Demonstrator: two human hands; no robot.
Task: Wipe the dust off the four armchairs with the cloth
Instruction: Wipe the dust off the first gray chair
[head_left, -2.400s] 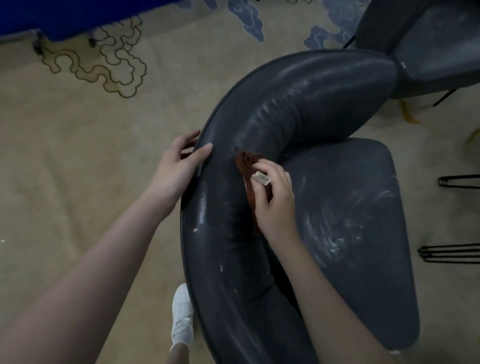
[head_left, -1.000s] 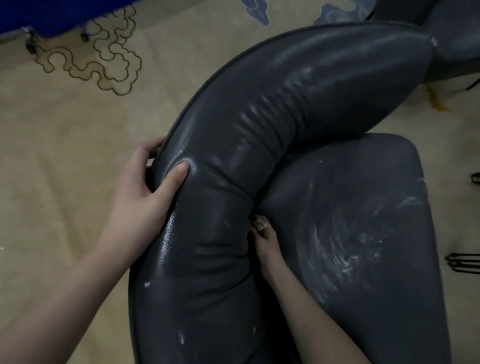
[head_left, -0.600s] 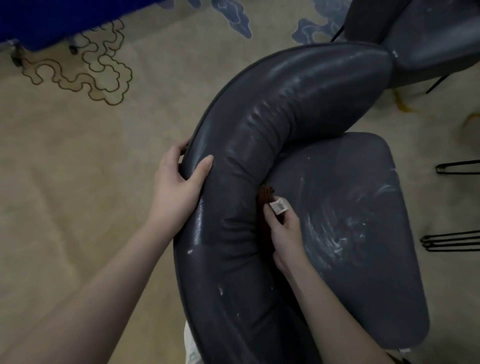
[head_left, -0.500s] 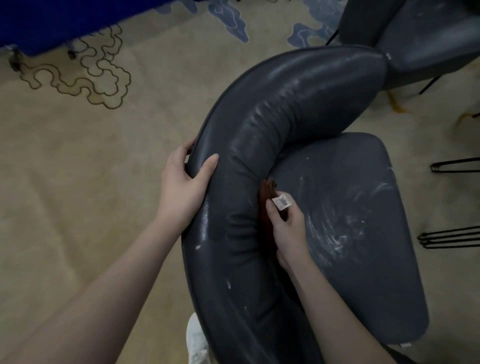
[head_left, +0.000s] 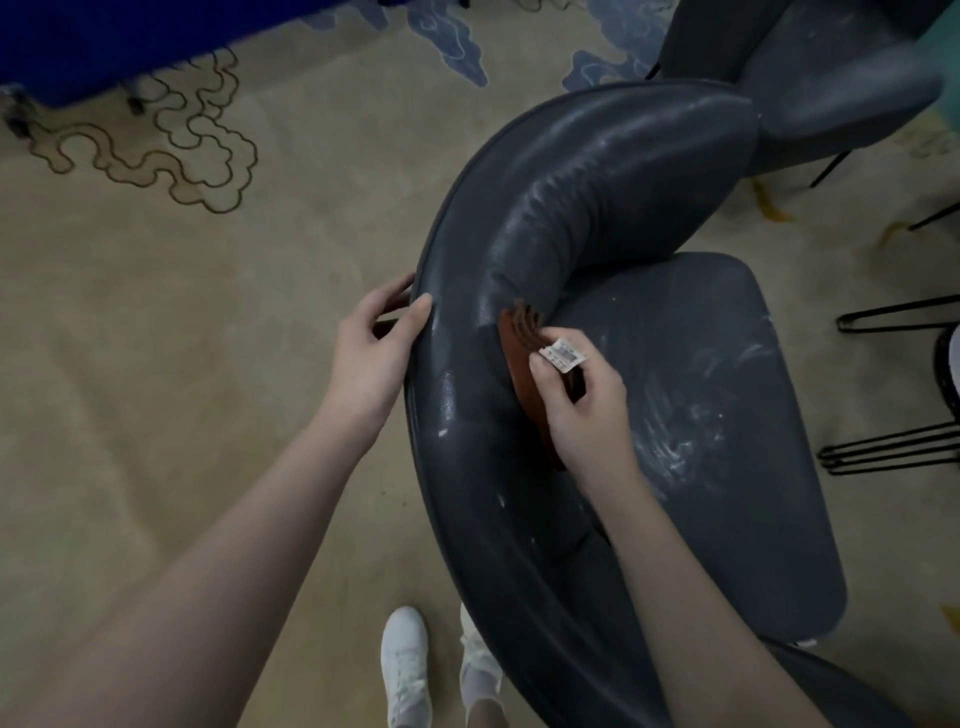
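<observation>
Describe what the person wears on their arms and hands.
Nothing is worn. The left hand and right hand have no gloves, rings or watch in view. The left forearm and right forearm are uncovered right to the frame edge, with no sleeve showing.

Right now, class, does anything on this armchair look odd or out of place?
White dusty smears streak the armchair seat, unwiped. A white tag sticks out of the brown cloth that the right hand holds against the inner backrest. Nothing looks spilled or broken.
</observation>
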